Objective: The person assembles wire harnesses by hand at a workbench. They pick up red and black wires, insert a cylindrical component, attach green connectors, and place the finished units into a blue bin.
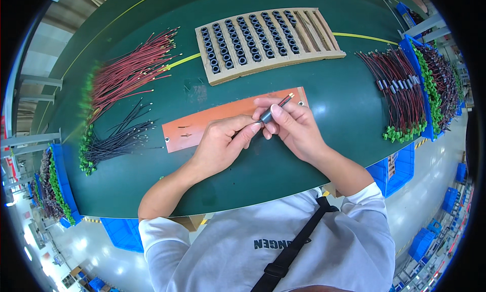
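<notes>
A dark cylindrical ferrite core (266,117) is in my fingers above the orange board (202,121). Red and black wires (287,98) with bare metal tips stick out of its upper right end. My right hand (299,132) is closed round the core, thumb on top and fingers curled beneath. My left hand (218,140) pinches at the core's lower left end, where a thin dark wire shows between thumb and finger. The rest of the wire is hidden by that hand. Beyond the board stands a cardboard tray (278,63) with rows of similar ring-ended cores.
At the left lie loose red wires (134,69) and black wires (121,140) with green connectors. On the right are wire bundles (397,84) carrying cores, beside a blue bin (421,84) of more wires. Another blue bin (63,185) hangs at the left edge.
</notes>
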The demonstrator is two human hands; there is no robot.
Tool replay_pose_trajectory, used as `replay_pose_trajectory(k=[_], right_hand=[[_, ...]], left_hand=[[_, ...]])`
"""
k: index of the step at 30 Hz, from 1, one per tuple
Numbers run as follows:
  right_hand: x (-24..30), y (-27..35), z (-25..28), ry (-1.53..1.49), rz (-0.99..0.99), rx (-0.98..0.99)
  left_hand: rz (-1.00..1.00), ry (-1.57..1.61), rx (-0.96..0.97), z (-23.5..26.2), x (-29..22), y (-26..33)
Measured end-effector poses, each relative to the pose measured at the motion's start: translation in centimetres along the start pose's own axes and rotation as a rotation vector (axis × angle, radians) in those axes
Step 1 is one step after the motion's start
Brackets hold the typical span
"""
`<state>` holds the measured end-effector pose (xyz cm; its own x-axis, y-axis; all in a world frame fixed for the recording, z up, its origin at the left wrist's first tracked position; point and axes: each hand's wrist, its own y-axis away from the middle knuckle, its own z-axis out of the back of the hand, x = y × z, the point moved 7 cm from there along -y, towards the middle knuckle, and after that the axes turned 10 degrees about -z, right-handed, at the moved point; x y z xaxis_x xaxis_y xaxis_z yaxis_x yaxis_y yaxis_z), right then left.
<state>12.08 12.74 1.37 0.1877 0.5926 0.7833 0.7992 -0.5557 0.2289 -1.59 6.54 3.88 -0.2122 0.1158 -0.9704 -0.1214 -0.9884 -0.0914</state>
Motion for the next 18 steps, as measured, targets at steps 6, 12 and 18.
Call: replay_pose_trajectory(k=[6,12,18], right_hand=[[4.5,-0.1,3.9,-0.009,0.297,-0.174],[7.8,0.0,7.3,-0.098,0.408,-0.17],[-0.4,-1.1,-1.5,0.215,0.005,0.11]], left_hand=[[0.132,-0.05,0.054,1.5,0.6,0.4],[0.094,-0.156,0.073,2.6,-0.1,0.7],[0.082,-0.094,0.08,2.2,-1.1,0.8]])
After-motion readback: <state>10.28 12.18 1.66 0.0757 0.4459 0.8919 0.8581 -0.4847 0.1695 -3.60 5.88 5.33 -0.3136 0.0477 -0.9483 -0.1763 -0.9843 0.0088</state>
